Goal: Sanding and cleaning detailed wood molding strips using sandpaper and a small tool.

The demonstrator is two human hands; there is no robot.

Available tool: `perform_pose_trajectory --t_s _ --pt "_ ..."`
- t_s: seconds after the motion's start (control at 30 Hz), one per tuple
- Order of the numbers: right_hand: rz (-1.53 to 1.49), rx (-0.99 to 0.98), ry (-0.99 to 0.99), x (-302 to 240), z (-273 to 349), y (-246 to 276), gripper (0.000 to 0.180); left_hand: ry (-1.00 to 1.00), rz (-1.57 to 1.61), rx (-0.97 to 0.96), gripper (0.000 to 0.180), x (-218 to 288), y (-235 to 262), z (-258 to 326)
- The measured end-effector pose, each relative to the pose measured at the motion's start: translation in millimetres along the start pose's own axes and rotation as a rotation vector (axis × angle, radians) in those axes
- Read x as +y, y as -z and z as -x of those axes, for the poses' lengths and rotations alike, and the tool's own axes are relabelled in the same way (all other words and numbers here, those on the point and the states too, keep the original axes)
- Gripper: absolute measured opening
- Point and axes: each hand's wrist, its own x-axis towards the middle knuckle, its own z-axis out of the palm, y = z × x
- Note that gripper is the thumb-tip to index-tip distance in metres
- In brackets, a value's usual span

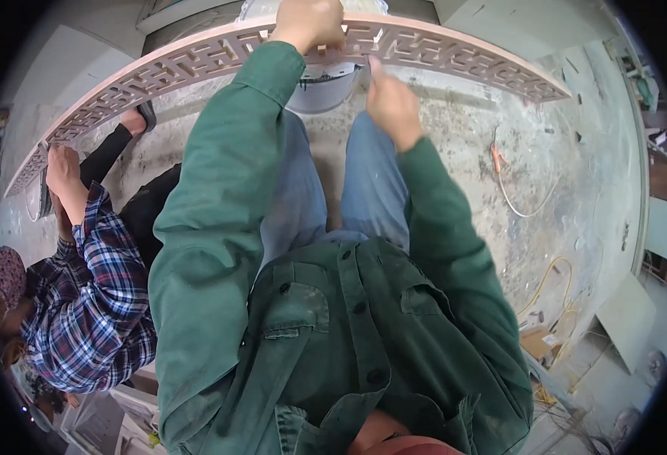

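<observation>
A long pinkish-brown wooden lattice panel (455, 49) with cut-out geometric openings spans the top of the view, curved by the lens. My left hand (308, 24) is closed over its upper edge near the middle, fingertips reaching down its near face. Just right of it, my right hand (393, 106) has its fingers pinched close to the panel's lower edge. A thin dark tip shows at those fingers, but I cannot make out what it is. Beneath the panel, between the hands, a rounded grey object (322, 95) is partly hidden.
At left a co-worker in a plaid shirt (113, 296) has a hand (62, 173) at the panel's left end. An orange-handled hose (498, 158) lies on the stained floor at right. Yellow tubing (555, 265) and a cardboard piece (537, 343) lie farther down.
</observation>
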Motion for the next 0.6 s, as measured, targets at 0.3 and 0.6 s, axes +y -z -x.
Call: perform_pose_trajectory --t_s 0.3,0.6 --pt "-0.002 -0.148 -0.115 -32 40 17 0.064 -0.085 -0.115 0.152 0.035 -6 -10 5" --pt "0.053 -0.174 -0.113 -57 29 3 0.065 -0.051 -0.093 0.121 0.035 -11 -11 1"
